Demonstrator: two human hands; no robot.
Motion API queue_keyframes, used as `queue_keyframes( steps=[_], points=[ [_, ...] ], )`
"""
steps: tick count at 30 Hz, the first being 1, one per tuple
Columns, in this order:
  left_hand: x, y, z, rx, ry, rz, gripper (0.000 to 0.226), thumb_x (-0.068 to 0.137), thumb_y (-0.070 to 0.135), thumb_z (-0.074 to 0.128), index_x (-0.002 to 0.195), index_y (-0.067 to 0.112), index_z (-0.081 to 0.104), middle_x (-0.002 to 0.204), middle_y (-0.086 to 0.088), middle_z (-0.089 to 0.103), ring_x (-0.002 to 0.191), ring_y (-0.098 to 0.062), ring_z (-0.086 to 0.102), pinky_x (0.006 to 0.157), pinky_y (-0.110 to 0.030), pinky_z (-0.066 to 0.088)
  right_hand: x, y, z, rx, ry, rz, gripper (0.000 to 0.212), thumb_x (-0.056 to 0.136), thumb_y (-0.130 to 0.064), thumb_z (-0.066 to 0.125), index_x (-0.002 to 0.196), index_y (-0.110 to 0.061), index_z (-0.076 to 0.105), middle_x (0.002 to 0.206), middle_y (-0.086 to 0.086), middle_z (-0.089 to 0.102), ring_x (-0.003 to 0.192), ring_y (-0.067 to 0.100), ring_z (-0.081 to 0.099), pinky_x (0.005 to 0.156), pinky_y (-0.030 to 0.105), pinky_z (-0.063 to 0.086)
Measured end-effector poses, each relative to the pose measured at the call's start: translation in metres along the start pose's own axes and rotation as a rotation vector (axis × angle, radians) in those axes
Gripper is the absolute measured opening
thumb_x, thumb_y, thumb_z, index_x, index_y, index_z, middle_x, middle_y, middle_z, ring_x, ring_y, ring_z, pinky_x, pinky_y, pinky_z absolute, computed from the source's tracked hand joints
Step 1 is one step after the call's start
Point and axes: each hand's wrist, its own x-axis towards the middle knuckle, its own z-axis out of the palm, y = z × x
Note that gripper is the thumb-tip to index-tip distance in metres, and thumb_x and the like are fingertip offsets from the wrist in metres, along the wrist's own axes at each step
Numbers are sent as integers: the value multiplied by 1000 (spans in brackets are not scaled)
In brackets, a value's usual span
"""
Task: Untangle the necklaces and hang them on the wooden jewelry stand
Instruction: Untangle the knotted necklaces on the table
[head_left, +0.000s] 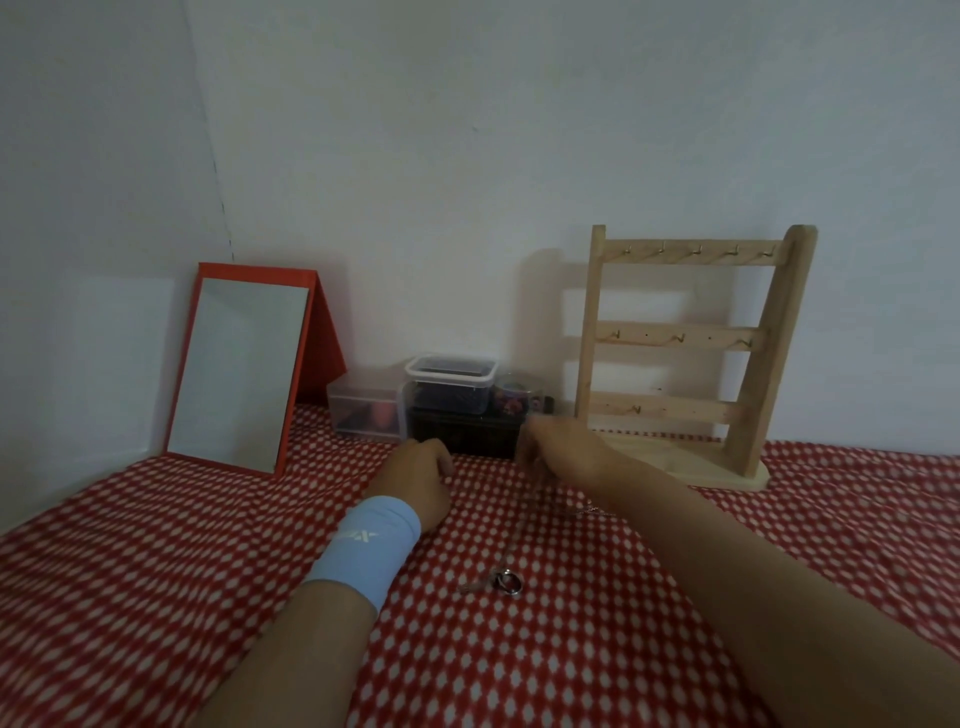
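Ring-pendant necklace (508, 581) on checked cloth (156, 571), nearer camera than both hands. Left hand (418, 480) fingers curled under, hold unclear. Right hand (553, 452) blurred, grip unclear.

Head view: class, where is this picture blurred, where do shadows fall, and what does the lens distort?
Head view: dim light overall; the right hand is smeared by motion blur, while the ring on the cloth looks sharper; the stand throws a soft shadow leftward onto the wall; the wide lens tilts the wall's corner at left.
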Motion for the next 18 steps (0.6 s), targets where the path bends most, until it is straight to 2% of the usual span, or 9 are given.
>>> queue_keyframes(
  steps=[3, 5, 8, 12, 13, 15, 17, 18],
  points=[
    [0, 0, 2, -3, -6, 1, 26, 84, 0, 56, 89, 25, 56, 107, -4, 62, 97, -18, 60, 90, -29, 49, -3, 2, -12, 558, 77, 58, 37, 104, -21, 30, 75, -12, 50, 67, 8, 64, 64, 26, 61, 68, 38, 49],
    [1, -1, 0, 1, -14, 2, 28, 83, -2, 56, 87, 26, 56, 108, -5, 62, 97, -19, 60, 91, -29, 50, -3, 3, -22, 704, 122, 84, 37, 103, -23, 30, 68, -17, 41, 59, 5, 51, 51, 23, 50, 56, 34, 43],
    [0, 1, -7, 104, -60, 3, 25, 83, 0, 54, 90, 23, 60, 112, -6, 63, 99, -20, 61, 92, -30, 50, -2, 5, -31, 641, 164, 76, 36, 102, -22, 32, 67, -18, 39, 57, 1, 38, 43, 17, 33, 47, 29, 28],
    [-8, 12, -22, 539, -72, -31, 30, 86, 13, 54, 113, 20, 66, 120, -5, 62, 110, -23, 60, 93, -35, 50, -1, 13, -34, 387, 134, 38, 37, 103, -24, 36, 70, -13, 48, 60, 7, 46, 43, 18, 39, 46, 29, 31],
    [-7, 16, -23, 564, -45, 6, 33, 85, 14, 54, 116, 21, 65, 121, -5, 63, 112, -24, 60, 94, -35, 49, -2, 15, -34, 370, 121, 31, 39, 104, -27, 36, 72, -11, 50, 62, 9, 48, 46, 19, 41, 47, 30, 33],
    [-5, 23, -18, 382, -53, 145, 42, 84, 13, 55, 124, 25, 63, 128, -3, 61, 117, -23, 57, 101, -33, 46, -2, 15, -34, 416, 80, 23, 41, 106, -31, 35, 76, -9, 52, 66, 11, 50, 50, 19, 44, 49, 31, 35],
    [-9, 36, -7, 87, -192, 235, 46, 91, 13, 54, 135, 26, 57, 139, 1, 55, 126, -19, 51, 110, -27, 36, -5, 13, -34, 498, 32, 12, 40, 108, -30, 35, 80, -9, 53, 67, 9, 52, 53, 18, 45, 51, 31, 34],
    [-11, 42, -1, 41, -255, 268, 44, 94, 17, 54, 138, 25, 54, 142, 2, 53, 129, -18, 49, 111, -24, 33, -6, 11, -33, 535, 15, 2, 38, 108, -29, 36, 83, -8, 53, 67, 7, 53, 54, 18, 45, 51, 30, 34]
  ],
)
